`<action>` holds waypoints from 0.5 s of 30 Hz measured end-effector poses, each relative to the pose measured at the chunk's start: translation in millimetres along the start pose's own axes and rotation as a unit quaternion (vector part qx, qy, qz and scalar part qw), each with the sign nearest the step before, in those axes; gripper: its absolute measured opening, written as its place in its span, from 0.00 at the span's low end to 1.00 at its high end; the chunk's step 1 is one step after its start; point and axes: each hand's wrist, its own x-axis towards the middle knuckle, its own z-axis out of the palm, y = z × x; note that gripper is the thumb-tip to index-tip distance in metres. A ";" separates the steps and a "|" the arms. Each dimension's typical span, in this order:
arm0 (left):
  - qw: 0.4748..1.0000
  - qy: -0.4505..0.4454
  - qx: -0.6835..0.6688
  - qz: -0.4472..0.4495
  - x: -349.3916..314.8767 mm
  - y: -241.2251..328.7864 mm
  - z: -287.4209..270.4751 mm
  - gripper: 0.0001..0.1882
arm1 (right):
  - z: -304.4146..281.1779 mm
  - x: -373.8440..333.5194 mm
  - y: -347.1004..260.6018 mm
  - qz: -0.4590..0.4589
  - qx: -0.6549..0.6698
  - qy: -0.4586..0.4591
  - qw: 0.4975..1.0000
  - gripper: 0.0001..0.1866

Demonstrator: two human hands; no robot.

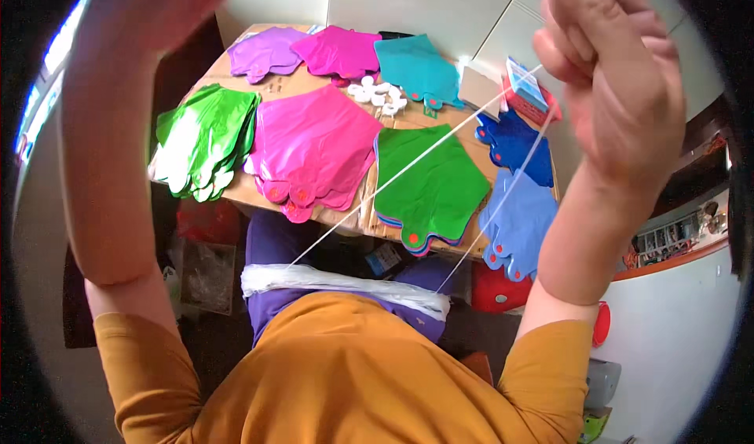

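My right hand point(609, 59) is raised at the upper right, fingers curled closed on white string point(428, 152). Two taut strands slant down from that hand to a bundle of white string point(338, 280) lying across my lap. My left arm is lifted too, and my left hand point(184, 0) is blurred and cut off by the top edge, so its fingers cannot be made out. Beyond the strands, flat shiny stacks cover a cardboard-topped table, among them a pink stack point(314, 149) and a green stack point(430, 181).
On the cardboard table top point(294, 89) are more stacks: bright green point(208, 137), purple point(265, 53), teal point(416, 67) and light blue point(520, 220). White ring-shaped pieces point(377, 93) lie mid-table. A red and blue box point(528, 90) stands at the back right. A white curved cabinet point(667, 342) is at right.
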 end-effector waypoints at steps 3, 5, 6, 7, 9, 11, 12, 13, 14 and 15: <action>0.990 0.041 0.081 -0.112 -27.6 -23.6 21.9 0.11 | 3.1 -8.1 -5.0 -0.117 -0.213 -0.041 0.969 0.08; 0.970 -0.007 0.034 -0.242 -35.2 -28.1 52.9 0.07 | -2.4 -20.7 0.5 -0.157 -0.254 -0.080 0.951 0.06; 0.956 -0.027 -0.052 -0.288 -51.7 -33.2 61.1 0.05 | 1.9 -22.6 10.6 -0.167 -0.231 -0.105 0.953 0.05; 0.948 -0.045 -0.137 -0.284 -60.3 -36.4 70.5 0.06 | 2.5 -25.5 15.0 -0.173 -0.219 -0.124 0.952 0.05; 0.909 -0.006 -0.289 -0.300 -74.5 -39.4 85.3 0.07 | -5.7 -25.4 24.3 -0.103 -0.166 -0.156 0.968 0.06; 0.899 -0.019 -0.356 -0.256 -82.1 -42.5 95.1 0.04 | -5.0 -25.3 42.1 -0.057 -0.081 -0.155 0.983 0.06; 0.896 -0.029 -0.375 -0.237 -84.4 -46.9 101.7 0.05 | -2.3 -25.0 47.9 -0.043 -0.050 -0.159 0.985 0.05; 0.890 -0.024 -0.378 -0.254 -85.5 -47.4 105.6 0.05 | -0.9 -25.4 53.6 -0.030 -0.019 -0.163 0.986 0.05; 0.885 -0.018 -0.391 -0.253 -87.8 -44.5 108.0 0.05 | -1.2 -26.5 59.3 -0.024 -0.008 -0.174 0.984 0.06; 0.878 -0.014 -0.406 -0.253 -89.2 -42.1 110.2 0.06 | 2.7 -32.1 71.2 0.013 0.028 -0.150 0.988 0.06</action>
